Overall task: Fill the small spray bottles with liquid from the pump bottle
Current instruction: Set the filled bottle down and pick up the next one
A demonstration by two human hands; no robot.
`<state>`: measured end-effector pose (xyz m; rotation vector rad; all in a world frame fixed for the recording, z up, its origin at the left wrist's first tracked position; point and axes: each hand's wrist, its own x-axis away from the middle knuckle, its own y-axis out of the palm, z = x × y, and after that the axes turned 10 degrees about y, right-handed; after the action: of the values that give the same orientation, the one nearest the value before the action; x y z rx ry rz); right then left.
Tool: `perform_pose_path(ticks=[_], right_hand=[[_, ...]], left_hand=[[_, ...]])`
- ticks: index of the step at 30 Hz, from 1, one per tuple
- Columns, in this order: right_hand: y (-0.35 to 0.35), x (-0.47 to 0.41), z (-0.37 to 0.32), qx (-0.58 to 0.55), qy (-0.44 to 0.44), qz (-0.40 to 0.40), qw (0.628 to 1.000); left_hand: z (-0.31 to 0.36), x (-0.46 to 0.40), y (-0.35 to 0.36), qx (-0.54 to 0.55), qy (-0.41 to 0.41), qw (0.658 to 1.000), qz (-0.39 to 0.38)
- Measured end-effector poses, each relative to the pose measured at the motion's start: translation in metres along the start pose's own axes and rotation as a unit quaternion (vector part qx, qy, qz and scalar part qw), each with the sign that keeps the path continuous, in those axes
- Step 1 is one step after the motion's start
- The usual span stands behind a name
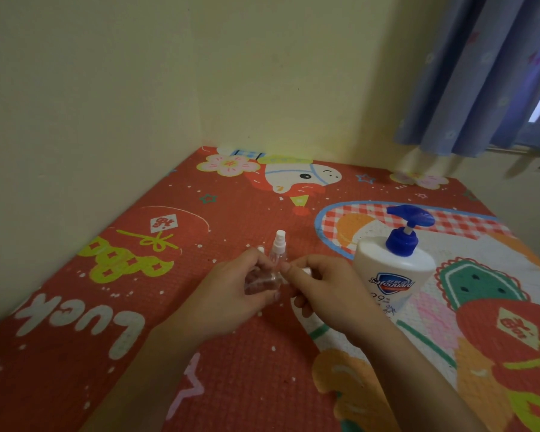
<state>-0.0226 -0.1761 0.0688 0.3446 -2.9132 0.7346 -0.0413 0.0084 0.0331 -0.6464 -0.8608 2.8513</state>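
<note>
My left hand (231, 291) grips a small clear spray bottle (262, 280) lying sideways in its fingers. My right hand (321, 285) pinches that bottle's top end; the cap is mostly hidden behind my thumb and fingers. Just beyond my hands a second clear spray bottle (278, 249) with a white nozzle stands upright on the mat. Another small clear piece (260, 249) peeks out behind my left fingers; I cannot tell what it is. The white pump bottle (393, 272) with a blue pump head stands to the right of my right hand.
Everything sits on a red patterned mat (138, 291) that fills a corner between two pale yellow walls. A blue curtain (480, 73) hangs at the upper right over a window.
</note>
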Motion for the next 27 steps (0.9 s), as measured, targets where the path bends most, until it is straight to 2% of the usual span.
perform_pose_path(ticks=[12, 16, 19, 27], right_hand=[[-0.008, 0.001, 0.001, 0.026, -0.061, -0.046, 0.997], [-0.004, 0.001, -0.001, 0.003, -0.027, -0.014, 1.0], [-0.004, 0.002, -0.002, 0.002, -0.003, -0.019, 1.0], [-0.012, 0.002, -0.001, 0.061, -0.068, -0.004, 0.996]], left_hand=[[-0.002, 0.0, -0.001, -0.002, 0.014, 1.0, 0.008], [-0.003, -0.001, 0.0, 0.009, 0.014, 1.0, 0.008], [-0.002, -0.001, -0.001, 0.006, 0.014, 1.0, 0.01], [-0.003, 0.0, -0.002, 0.002, 0.011, 1.0, 0.006]])
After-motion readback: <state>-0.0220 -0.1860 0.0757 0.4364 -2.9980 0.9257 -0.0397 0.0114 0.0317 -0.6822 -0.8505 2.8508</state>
